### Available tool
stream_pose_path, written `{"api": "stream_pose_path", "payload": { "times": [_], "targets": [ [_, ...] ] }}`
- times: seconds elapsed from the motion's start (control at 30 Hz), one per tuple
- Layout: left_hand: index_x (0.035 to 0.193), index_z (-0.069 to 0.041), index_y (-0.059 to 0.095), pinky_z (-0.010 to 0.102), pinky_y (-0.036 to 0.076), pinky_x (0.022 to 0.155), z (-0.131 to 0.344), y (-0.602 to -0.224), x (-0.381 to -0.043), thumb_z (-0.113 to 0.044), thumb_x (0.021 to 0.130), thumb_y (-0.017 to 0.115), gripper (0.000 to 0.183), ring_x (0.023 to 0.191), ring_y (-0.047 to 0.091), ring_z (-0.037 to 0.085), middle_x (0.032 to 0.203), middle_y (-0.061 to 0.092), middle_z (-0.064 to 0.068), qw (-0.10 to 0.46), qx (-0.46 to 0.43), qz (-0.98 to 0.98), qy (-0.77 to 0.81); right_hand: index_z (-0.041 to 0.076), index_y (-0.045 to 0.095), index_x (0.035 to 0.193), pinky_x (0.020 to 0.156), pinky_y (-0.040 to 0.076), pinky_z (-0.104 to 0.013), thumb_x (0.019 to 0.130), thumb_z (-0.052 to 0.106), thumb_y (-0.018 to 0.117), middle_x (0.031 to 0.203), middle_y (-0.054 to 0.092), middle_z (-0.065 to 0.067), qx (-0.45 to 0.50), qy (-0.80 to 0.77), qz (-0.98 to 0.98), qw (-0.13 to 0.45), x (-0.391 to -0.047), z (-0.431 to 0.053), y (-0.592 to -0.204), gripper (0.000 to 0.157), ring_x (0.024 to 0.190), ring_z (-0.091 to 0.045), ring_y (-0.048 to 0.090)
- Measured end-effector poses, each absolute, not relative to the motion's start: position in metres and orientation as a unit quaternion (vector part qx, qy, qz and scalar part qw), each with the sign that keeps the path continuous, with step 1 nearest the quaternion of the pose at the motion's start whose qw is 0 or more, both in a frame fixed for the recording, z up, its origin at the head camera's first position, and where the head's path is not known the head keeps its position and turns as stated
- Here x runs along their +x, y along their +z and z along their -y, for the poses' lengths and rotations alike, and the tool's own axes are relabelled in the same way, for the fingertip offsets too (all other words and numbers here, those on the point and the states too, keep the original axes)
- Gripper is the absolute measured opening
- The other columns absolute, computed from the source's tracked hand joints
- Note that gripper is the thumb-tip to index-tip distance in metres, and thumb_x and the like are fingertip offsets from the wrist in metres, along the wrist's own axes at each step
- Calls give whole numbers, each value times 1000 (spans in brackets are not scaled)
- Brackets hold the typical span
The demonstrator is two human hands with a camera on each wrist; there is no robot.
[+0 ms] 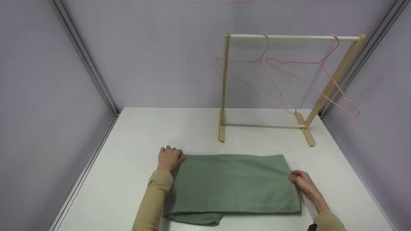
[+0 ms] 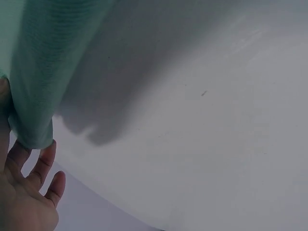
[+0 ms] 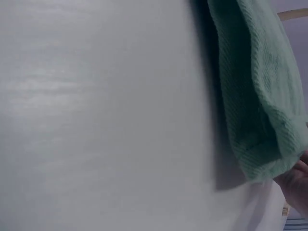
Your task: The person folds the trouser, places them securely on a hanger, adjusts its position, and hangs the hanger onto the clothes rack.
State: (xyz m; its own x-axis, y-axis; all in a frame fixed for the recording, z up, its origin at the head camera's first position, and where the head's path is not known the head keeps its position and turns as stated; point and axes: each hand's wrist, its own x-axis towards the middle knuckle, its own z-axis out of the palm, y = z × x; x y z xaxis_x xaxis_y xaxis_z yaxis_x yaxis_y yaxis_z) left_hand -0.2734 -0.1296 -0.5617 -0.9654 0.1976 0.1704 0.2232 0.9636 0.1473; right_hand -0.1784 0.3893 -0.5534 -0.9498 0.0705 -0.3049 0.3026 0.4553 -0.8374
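Note:
A folded green cloth (image 1: pixel 234 184) lies on the white table in front of me, roughly a rectangle. Out from under its near left side pokes a smaller folded part (image 1: pixel 199 218). My left hand (image 1: pixel 170 158) pinches the far left corner; the left wrist view has the fingers under the cloth's rounded fold (image 2: pixel 41 96) and the thumb on top. At the right edge, my right hand (image 1: pixel 303 183) grips the cloth between thumb and fingers. In the right wrist view the cloth's layered edge (image 3: pixel 264 96) stands slightly apart, and the hand is mostly cut off.
Behind the cloth, at the back right, stands a wooden rack (image 1: pixel 223 96) with a white top rail (image 1: pixel 295 37). Two pink wire hangers hang there, a left hanger (image 1: pixel 273 81) and a right hanger (image 1: pixel 334 80). Grey walls (image 1: pixel 160 54) enclose the white table (image 1: pixel 128 138).

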Motion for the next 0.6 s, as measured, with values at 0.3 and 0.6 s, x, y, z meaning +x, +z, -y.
{"api": "stream_pose_path", "payload": {
  "times": [0.3, 0.6],
  "targets": [
    [104, -11, 76, 52, 54, 85, 131, -560, -272, -29, 93, 71, 22, 90, 71, 31, 94, 74, 9, 40, -101, 984, -141, -20, 48, 127, 63, 44, -26, 94, 3, 52, 92, 59, -11, 112, -444, -885, 79, -177, -380, -552, 41, 77, -16, 50],
    [107, -6, 74, 48, 59, 74, 135, -561, -269, -19, 94, 70, 19, 86, 69, 31, 96, 67, 11, 15, -83, 972, -218, -20, 51, 122, 67, 47, -27, 95, 7, 58, 90, 62, -15, 114, -407, -903, 75, -179, -376, -549, 39, 78, -16, 58]
  ]
}}
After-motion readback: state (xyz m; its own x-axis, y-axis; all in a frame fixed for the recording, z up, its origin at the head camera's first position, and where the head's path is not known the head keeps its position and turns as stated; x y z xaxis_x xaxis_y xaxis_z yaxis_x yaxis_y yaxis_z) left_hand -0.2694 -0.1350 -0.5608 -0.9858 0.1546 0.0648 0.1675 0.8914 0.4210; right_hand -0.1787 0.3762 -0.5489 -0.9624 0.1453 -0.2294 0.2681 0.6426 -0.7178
